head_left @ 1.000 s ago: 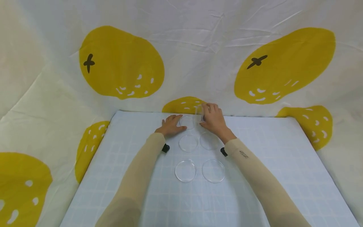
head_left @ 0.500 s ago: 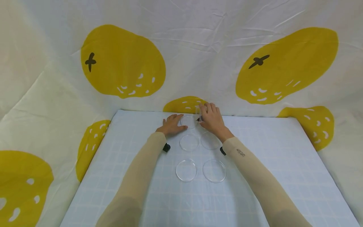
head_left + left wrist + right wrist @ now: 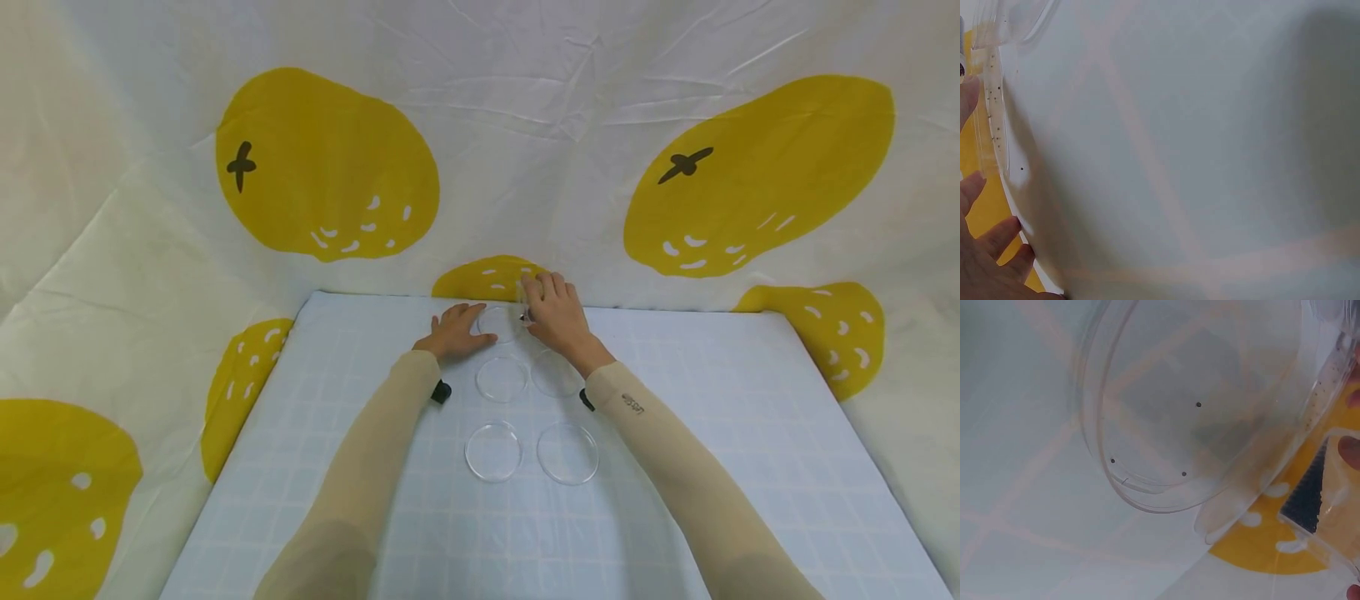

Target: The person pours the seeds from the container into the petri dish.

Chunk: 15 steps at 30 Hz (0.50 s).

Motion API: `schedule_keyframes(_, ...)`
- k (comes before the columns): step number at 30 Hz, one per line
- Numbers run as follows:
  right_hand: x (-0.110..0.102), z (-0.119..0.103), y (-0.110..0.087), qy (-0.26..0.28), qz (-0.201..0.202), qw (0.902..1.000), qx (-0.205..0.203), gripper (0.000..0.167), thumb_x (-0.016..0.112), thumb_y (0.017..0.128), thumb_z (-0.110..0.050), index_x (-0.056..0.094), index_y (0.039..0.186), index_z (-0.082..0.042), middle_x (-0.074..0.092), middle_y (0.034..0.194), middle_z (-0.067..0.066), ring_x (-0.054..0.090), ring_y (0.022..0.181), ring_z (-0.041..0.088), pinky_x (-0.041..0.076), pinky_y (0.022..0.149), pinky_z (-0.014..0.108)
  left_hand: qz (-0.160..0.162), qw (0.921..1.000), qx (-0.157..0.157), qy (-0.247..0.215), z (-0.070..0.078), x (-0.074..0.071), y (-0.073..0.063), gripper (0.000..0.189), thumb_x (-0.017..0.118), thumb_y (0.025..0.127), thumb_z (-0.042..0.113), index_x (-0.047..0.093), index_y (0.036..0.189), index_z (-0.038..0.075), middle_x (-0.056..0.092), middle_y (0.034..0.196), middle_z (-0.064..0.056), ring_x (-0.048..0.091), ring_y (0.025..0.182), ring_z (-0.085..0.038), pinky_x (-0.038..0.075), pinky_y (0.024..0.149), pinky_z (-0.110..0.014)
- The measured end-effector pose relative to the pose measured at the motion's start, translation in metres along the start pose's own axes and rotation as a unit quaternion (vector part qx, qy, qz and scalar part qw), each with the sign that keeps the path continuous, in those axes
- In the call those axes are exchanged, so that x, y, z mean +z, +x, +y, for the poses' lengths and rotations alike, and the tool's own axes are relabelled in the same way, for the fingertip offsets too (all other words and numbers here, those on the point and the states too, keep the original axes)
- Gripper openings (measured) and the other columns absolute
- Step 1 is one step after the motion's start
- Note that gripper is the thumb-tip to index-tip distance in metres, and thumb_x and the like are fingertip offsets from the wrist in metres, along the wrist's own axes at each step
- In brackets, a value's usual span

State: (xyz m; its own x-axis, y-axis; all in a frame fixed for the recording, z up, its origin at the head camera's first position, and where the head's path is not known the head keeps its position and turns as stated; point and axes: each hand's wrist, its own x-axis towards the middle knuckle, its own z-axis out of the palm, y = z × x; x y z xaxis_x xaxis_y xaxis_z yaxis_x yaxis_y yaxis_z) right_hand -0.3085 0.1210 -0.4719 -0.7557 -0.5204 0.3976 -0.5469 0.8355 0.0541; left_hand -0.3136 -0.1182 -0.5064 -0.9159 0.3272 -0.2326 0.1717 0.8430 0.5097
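Clear container (image 3: 1334,509): is lying between the right hand's fingertips, above or beside the far-left dish's right rim, exact height unclear; dark grains (image 3: 1310,494) are lying against one wall.
Right hand (image 3: 557,315): is gripping the container, fingers curling round it.
Far-left dish (image 3: 498,323): is bearing dark specks (image 3: 994,115); is sitting just beside the left thumb and forefinger.
Left hand (image 3: 454,331): is spreading its fingers, clasping nothing.
Middle pair of dishes (image 3: 502,379): is lying nearer the wearer; near pair of dishes (image 3: 567,453): is lying nearest, on pale checked cloth (image 3: 420,525).
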Motion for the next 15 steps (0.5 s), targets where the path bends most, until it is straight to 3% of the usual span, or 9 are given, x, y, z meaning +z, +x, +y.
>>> schedule_keyframes(15, -0.0011, -0.0034, 0.0003, -0.024, -0.004, 0.9997, -0.008, 0.086, 0.089, 0.077, -0.025, 0.041, 0.145, -0.003, 0.047, 0.137, 0.026, 0.042, 0.126, 0.042, 0.042, 0.099, 0.052, 0.005, 1.0, -0.003, 0.006, -0.0053, 0.005, 0.0055, 0.086, 0.056, 0.091, 0.068, 0.025, 0.16, 0.027, 0.021, 0.163, -0.012, 0.013, 0.15, -0.031, 0.001, 0.114, -0.066)
